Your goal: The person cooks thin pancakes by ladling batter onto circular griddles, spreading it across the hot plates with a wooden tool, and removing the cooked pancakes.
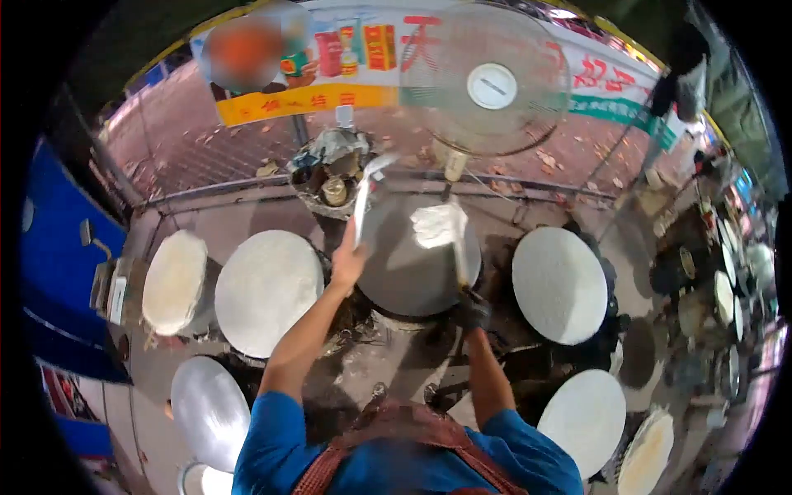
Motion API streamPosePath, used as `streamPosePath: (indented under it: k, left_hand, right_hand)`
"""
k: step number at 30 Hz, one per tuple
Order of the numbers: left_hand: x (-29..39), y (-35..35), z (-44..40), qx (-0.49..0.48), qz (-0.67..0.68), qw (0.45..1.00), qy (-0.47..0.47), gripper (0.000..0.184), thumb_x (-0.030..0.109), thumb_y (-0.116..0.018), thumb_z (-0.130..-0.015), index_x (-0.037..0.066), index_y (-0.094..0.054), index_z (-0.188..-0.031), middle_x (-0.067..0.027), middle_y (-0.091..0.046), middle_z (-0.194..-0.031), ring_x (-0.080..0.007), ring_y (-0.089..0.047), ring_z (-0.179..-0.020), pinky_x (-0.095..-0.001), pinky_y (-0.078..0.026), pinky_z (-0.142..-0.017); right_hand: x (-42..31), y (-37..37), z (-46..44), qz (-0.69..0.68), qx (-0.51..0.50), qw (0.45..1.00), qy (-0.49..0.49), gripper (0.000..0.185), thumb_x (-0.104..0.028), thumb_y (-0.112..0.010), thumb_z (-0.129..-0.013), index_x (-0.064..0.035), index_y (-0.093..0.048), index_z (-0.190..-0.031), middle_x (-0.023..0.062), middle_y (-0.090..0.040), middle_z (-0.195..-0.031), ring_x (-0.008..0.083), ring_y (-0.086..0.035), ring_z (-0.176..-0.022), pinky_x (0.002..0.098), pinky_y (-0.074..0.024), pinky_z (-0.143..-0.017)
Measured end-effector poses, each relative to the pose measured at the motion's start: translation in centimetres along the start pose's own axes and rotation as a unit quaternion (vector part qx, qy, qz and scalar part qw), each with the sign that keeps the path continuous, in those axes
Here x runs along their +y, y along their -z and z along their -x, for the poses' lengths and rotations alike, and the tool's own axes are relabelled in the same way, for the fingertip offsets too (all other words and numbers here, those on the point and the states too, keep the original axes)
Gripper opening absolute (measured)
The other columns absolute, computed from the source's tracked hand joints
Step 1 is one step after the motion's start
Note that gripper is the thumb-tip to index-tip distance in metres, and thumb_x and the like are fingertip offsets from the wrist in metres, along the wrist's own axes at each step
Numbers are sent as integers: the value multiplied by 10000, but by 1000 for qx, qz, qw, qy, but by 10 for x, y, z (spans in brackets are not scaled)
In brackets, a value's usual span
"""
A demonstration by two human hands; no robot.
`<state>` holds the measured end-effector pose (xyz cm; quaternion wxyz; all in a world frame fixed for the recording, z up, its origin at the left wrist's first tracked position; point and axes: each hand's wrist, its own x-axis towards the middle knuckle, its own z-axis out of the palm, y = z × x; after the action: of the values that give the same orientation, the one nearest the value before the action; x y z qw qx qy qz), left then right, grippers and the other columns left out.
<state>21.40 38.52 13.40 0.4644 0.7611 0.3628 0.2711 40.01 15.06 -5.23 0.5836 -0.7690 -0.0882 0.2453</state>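
Observation:
My left hand is bare and closed around the handle of a long pale scraper, whose upper end is blurred. In a dark glove, my right hand grips the handle of a spatula. A white lump of dough or batter covers the spatula's far end, over a dark round griddle. Left of that griddle, a round white sheet of batter covers another plate. A similar white sheet lies on a plate to the right.
A pale flatbread and a shiny metal disc are at left. Lower right hold another white round and a browned flatbread. Beyond the griddle stand a cluttered bucket and a fan. A banner hangs behind.

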Motion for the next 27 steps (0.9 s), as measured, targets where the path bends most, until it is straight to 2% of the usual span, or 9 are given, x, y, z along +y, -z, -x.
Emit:
streamPosePath:
  k: [2,7,9,11,14,18,22,26,27]
  left_hand:
    - [-31,14,38,-54,-3,998,-38,588,-26,-433,-806,104,-193,-1327,-85,-251,-1356,-181,-275,-1220,-235,-251,-934]
    - [-105,46,161,-85,-62,987,125,622,48,-537,-769,90,-233,-1310,-112,-352,-1297,-192,-369,-1157,-234,-292,-899]
    - [-130,53,188,-65,-72,994,41,605,18,-504,-779,113,-237,-1313,-123,-345,-1299,-206,-387,-1135,-230,-307,-864]
    - [-144,48,198,-32,-80,996,24,609,-5,-460,-785,162,-231,-1323,-134,-353,-1291,-212,-477,-981,-264,-404,-728]
    - [-114,48,199,-45,-77,981,171,627,-5,-462,-775,180,-228,-1327,-115,-410,-1254,-171,-514,-695,-262,-407,-569]
    - [-147,43,203,-37,-26,989,142,660,14,-504,-760,161,-212,-1333,-48,-455,-1170,-119,-480,-606,-246,-379,-501]
    - [-156,34,207,-29,-61,991,114,633,48,-512,-748,116,-235,-1313,-176,-413,-1226,-269,-490,-1041,-288,-387,-810]
    - [-116,27,211,-13,-96,985,141,628,51,-510,-748,105,-232,-1308,-201,-413,-1211,-209,-503,-1022,-266,-387,-793]
    - [-98,29,211,-23,-51,986,159,634,43,-515,-743,109,-234,-1308,-190,-432,-1201,-168,-507,-988,-254,-396,-778]
  right_hand:
    - [-16,-40,-13,226,52,968,93,324,-281,-548,-751,2,-585,-904,96,-603,-721,217,-567,-620,335,-465,-569]
    - [-30,-22,-6,291,-22,952,98,306,-262,-553,-747,-3,-587,-907,87,-602,-743,210,-565,-648,323,-466,-588]
    - [-18,-16,11,298,-9,949,104,299,-255,-555,-746,-6,-588,-909,83,-602,-752,208,-564,-659,318,-466,-595]
    - [-6,-23,29,314,-6,943,109,292,-247,-558,-744,-8,-589,-910,79,-602,-761,205,-564,-671,314,-466,-603]
    - [-18,-41,33,324,-31,938,122,283,-235,-561,-742,-11,-590,-912,73,-602,-774,201,-563,-688,306,-466,-614]
    - [-40,-12,14,265,-73,957,88,271,-220,-566,-739,-16,-591,-914,66,-601,-792,196,-561,-710,297,-466,-629]
    - [-21,-45,11,261,-87,948,158,260,-205,-570,-736,-20,-593,-917,58,-601,-809,190,-560,-733,288,-467,-644]
    - [-38,17,-13,-23,-184,983,-14,250,-190,-575,-733,-24,-594,-920,50,-600,-827,185,-559,-756,278,-467,-659]
    - [-17,17,-32,-76,-167,983,24,235,-197,-543,-758,-24,-600,-905,48,-598,-825,174,-553,-746,275,-465,-650]
